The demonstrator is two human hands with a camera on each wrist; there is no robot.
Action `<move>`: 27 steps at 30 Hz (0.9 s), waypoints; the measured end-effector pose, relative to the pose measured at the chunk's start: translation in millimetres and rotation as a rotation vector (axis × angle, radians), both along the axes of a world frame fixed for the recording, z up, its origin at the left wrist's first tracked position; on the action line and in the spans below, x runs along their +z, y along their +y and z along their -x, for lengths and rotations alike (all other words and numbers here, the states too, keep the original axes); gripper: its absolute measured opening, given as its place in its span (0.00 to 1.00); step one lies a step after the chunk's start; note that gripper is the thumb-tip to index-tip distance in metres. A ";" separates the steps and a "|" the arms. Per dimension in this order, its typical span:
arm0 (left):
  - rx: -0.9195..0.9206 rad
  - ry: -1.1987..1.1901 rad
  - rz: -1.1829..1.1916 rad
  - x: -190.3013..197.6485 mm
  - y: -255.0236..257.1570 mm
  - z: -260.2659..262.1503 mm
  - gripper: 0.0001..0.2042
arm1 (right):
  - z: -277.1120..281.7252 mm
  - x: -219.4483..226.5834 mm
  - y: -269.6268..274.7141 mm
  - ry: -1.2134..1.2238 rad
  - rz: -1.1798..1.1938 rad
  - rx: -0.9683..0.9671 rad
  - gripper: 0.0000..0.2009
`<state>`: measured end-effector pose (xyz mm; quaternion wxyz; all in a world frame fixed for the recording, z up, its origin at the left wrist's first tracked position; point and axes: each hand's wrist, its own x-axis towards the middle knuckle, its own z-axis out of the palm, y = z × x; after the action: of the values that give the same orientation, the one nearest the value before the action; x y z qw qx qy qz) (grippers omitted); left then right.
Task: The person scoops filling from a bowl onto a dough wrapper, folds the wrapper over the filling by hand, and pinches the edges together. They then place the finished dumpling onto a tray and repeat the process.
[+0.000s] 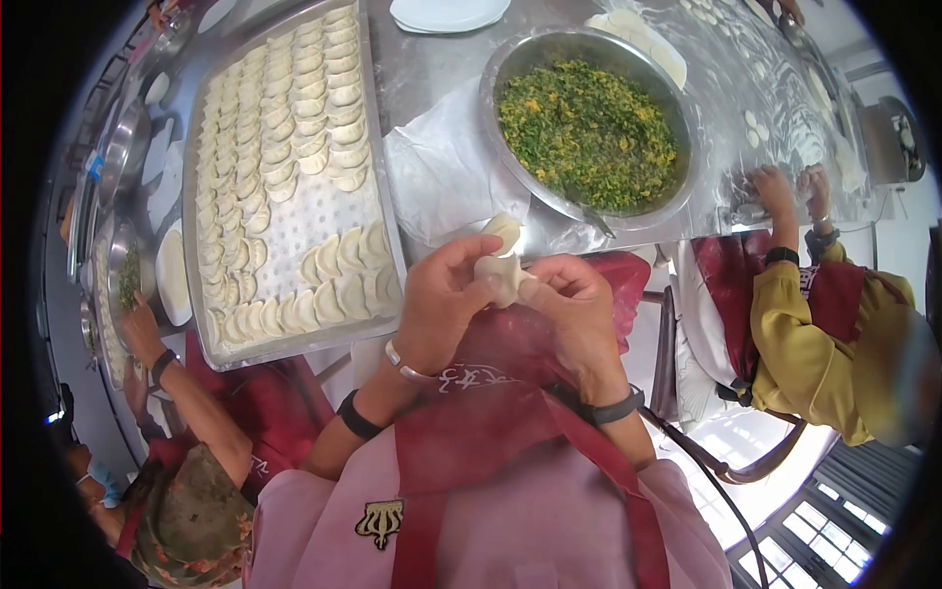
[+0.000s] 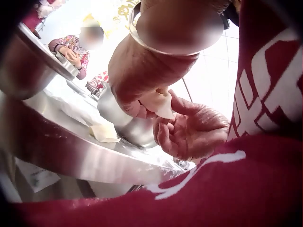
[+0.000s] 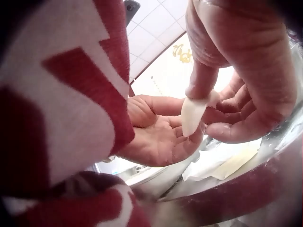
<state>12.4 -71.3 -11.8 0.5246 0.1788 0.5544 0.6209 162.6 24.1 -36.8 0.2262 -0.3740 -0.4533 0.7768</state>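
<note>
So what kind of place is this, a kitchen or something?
Probably a communal or commercial kitchen where dumplings are made by hand. A long steel table carries a metal tray lined with finished dumplings and a large bowl of green filling, and several aproned people work around it. Both hands pinch a dumpling.

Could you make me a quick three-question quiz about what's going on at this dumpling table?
1. True or false: both hands, left hand and right hand, pinch the same dumpling.
2. What fills the metal bowl? A) plain flour B) green and yellow chopped filling C) water
3. Where do the finished dumplings lie?

Key
1. True: fingers of both hands meet on the dough above the apron.
2. B: the filling is green with yellow bits.
3. In rows on the perforated metal tray, to the left of the bowl in the head view.
</note>
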 end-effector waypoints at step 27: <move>0.187 0.001 -0.035 -10.5 1.0 -0.3 0.13 | -1.2 4.3 3.0 0.282 0.202 0.010 0.04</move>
<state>12.7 -70.3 -22.4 0.4608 0.1354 0.5579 0.6768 163.9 27.2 -32.5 0.2449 -0.2799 -0.3383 0.8644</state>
